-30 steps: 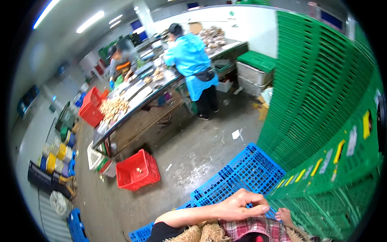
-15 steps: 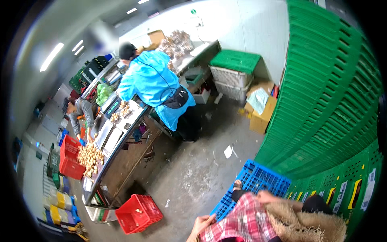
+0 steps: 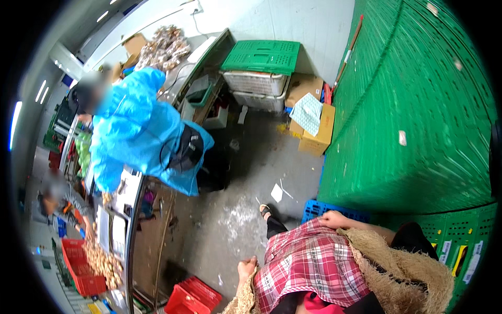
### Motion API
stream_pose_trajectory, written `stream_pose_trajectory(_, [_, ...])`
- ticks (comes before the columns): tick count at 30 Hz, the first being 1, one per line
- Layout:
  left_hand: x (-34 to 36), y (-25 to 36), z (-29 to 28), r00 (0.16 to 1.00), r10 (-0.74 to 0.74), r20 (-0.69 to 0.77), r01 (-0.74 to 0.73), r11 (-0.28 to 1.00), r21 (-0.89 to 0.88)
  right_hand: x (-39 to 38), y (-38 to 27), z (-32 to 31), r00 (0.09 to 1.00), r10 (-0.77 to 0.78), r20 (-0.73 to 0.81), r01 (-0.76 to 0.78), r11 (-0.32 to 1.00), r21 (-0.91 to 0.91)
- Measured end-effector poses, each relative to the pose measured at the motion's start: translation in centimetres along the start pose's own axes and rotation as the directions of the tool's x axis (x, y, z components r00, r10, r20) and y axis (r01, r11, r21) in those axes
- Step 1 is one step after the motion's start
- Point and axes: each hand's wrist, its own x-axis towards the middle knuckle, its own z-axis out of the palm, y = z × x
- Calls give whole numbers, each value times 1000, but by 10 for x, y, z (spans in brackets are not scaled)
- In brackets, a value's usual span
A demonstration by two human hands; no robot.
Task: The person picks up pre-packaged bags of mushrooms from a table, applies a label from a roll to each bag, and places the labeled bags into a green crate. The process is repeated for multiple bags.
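A red-and-white plaid apron (image 3: pixel 311 256) covers my front, over a shaggy tan jacket (image 3: pixel 402 261). My right hand (image 3: pixel 334 220) is closed at the apron's upper right corner, its fingers pinching the cloth's edge. At the left side of the apron, my left hand (image 3: pixel 247 268) is curled closed; whatever lies inside its fingers is hidden. A sandalled foot (image 3: pixel 265 211) of mine is forward on the floor. Just beyond my right hand, a blue plastic pallet (image 3: pixel 314 209) lies low beside tall stacked green crates (image 3: pixel 402 115).
A person in a blue gown (image 3: pixel 141 125) leans over the long worktable (image 3: pixel 137 209). Farther left, another person's hands reach the small tan round pieces (image 3: pixel 102 261) by a red crate (image 3: pixel 78 267). Another red crate (image 3: pixel 193 298) and a cardboard box (image 3: pixel 316 131) stand on the floor.
My view has turned and moved forward, so the gowned person appears larger and farther left. My right hand has risen with the apron's edge; my foot has stepped off beside the pallet.
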Motion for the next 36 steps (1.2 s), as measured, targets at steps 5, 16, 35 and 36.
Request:
stream_pose_trajectory(5, [163,57,-9,993,103,59,-103,995,-7,100,12,-40,887,461,18,-458,877,144])
stream_pose_trajectory(16, [372,330,-55,888,376,264,-422,895,143,329,-47,-86,979,148,-139,-107,958,264])
stream_pose_trajectory(35, [453,727,115,234,600,765,-875,473,-104,325,-35,-151,353,747,-563,-317,662,679])
stream_pose_trajectory(36, [434,734,108,215,558,801,-892,446,-72,322,-36,-154,297,763,-574,-250,642,724])
